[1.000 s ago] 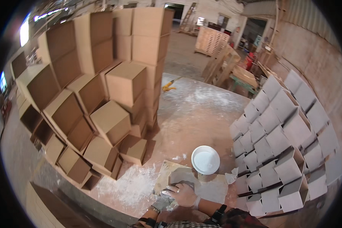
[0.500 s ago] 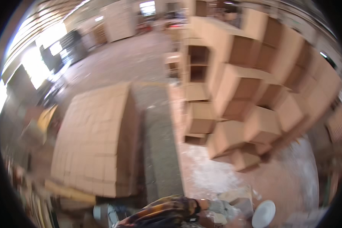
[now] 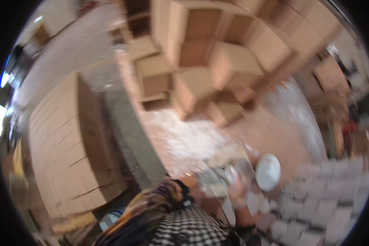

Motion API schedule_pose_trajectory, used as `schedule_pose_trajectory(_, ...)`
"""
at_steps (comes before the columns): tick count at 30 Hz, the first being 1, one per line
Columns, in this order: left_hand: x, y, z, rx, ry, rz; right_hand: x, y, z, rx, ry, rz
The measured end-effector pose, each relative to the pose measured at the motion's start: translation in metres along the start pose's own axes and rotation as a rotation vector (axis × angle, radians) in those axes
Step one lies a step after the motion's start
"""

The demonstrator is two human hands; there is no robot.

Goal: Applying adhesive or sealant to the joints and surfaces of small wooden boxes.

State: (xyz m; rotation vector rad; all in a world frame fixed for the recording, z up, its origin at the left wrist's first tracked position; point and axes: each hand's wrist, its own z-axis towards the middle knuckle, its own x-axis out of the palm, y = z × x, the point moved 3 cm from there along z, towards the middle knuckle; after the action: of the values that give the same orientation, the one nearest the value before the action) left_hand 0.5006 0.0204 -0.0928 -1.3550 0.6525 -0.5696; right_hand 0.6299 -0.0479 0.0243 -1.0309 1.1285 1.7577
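My left hand (image 3: 189, 180), past a patterned sleeve and a black cuff, reaches to the edge of a grey-green crumpled thing (image 3: 211, 176), perhaps cloth or plastic. Blur hides its fingers and any grip. Close by on the right is my right hand (image 3: 238, 193), its fingers smeared by motion around a pale, shiny patch. I cannot make out whether it holds anything. A white round thing (image 3: 268, 172), like a bucket or lid, stands just right of it. A black-and-white checked cloth (image 3: 188, 229) covers my front.
Brown cardboard boxes (image 3: 233, 63) are stacked ahead, smaller ones (image 3: 225, 108) lowest. A large brown stack (image 3: 63, 143) of flat-sided blocks or cartons stands left, beside a dark grey floor strip (image 3: 129, 119). White powdery floor (image 3: 190, 137) lies between. Pale stacked pieces (image 3: 328, 197) fill the lower right.
The view has tilted down and turned right, so the boxes sit higher and further left. My right hand and the checked cloth have come into view.
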Motion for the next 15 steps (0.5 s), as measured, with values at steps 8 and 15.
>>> schedule_pose_trajectory(8, 0.016, -0.004, 0.006, 0.021, 0.171, 0.163, -0.013, -0.103, 0.061, 0.658, -0.227, 0.144)
schedule_pose_trajectory(15, 0.018, 0.017, 0.0, -0.039, 0.209, 0.032, -0.075, -0.044, -0.01, 0.314, -0.234, -0.002)
